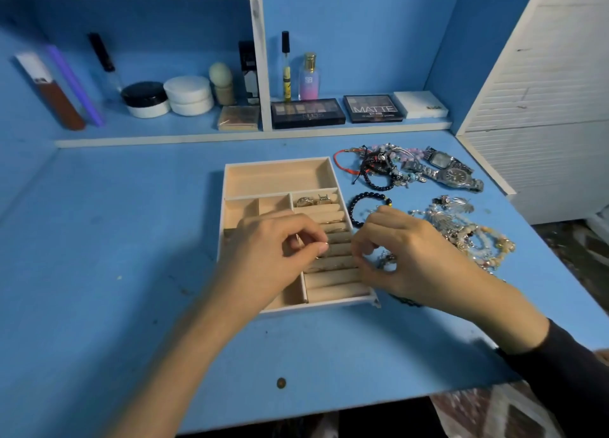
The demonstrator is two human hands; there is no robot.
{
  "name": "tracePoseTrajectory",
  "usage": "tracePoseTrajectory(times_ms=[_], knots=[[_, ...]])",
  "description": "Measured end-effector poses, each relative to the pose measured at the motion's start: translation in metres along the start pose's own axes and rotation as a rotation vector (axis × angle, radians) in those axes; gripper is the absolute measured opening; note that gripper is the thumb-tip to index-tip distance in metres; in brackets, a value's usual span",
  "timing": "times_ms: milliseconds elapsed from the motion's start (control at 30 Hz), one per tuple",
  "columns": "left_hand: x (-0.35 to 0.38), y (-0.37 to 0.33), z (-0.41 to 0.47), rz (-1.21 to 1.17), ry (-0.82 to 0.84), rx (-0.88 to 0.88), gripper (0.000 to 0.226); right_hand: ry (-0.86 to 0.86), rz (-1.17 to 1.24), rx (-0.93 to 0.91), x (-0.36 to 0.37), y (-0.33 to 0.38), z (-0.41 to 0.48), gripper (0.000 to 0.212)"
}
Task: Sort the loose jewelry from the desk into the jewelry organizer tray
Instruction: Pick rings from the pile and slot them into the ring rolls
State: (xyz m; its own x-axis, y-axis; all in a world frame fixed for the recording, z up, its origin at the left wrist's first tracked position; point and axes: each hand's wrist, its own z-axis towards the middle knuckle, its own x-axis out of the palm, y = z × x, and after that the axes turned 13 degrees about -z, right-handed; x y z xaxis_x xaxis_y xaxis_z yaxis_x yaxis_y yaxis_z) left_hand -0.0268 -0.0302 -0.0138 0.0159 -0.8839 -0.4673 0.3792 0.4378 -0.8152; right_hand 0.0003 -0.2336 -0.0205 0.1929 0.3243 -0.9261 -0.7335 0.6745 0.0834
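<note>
The jewelry organizer tray (278, 175) sits on the blue counter (115, 240), its long empty compartment at the far end and its ring-roll section along the right side.

Left hand (273, 256): positioned over the middle of the tray, thumb and forefinger pinched together on a small thin ring (321, 250) just above the ring rolls. The grip is closed on that ring.

Right hand (405, 259): at the tray's right edge, fingers curled over a small silvery tangle of jewelry (385, 259). Whether the grip is actually clamped on it cannot be told — the fingers hide the contact.

Already in the tray: several gold rings (313, 201) in the top ring rolls, with thinner bands a few rolls lower.

Loose items on the counter, right of the tray:
- black bead bracelet (365, 207), just beside the tray;
- cord and bead bracelets (379, 166) in a heap farther back;
- two metal watches (451, 172) beside that heap;
- pearl and silver pieces (468, 233) — near the right hand.
</note>
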Motion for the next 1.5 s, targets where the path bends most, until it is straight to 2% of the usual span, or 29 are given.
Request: tracePoseTrajectory(times_ms=[100,200,567,633,800,1000,1233,1400,1500], knots=[[0.0,0.0,-0.002,0.005,-0.009,0.004,0.013,0.023,-0.107,-0.056,-0.003,0.005,-0.001,0.003],[0.0,-0.001,-0.003,0.01,-0.008,0.0,0.012,0.064,-0.138,-0.069,-0.005,0.008,0.0,0.005],[0.001,-0.007,-0.003,0.019,0.022,0.004,0.011,0.215,0.035,0.077,-0.009,0.003,0.01,0.005],[0.003,-0.009,-0.006,0.047,0.039,0.007,0.01,0.146,0.14,0.175,-0.009,0.001,0.009,0.006],[0.01,-0.013,-0.013,0.087,0.054,0.005,0.01,-0.179,0.319,0.466,0.008,0.0,0.006,0.01],[0.014,-0.008,-0.016,0.086,0.098,0.016,0.008,-0.389,0.38,0.551,0.018,0.003,0.008,0.013],[0.012,-0.008,-0.017,0.142,0.137,0.055,0.002,-0.474,0.388,0.571,0.019,0.001,0.004,0.012],[0.006,-0.01,-0.018,0.24,0.21,0.128,0.013,-0.519,0.407,0.585,0.017,0.0,0.003,0.012],[0.005,-0.012,-0.019,0.264,0.248,0.147,0.013,-0.518,0.402,0.586,0.017,0.001,0.003,0.012]])
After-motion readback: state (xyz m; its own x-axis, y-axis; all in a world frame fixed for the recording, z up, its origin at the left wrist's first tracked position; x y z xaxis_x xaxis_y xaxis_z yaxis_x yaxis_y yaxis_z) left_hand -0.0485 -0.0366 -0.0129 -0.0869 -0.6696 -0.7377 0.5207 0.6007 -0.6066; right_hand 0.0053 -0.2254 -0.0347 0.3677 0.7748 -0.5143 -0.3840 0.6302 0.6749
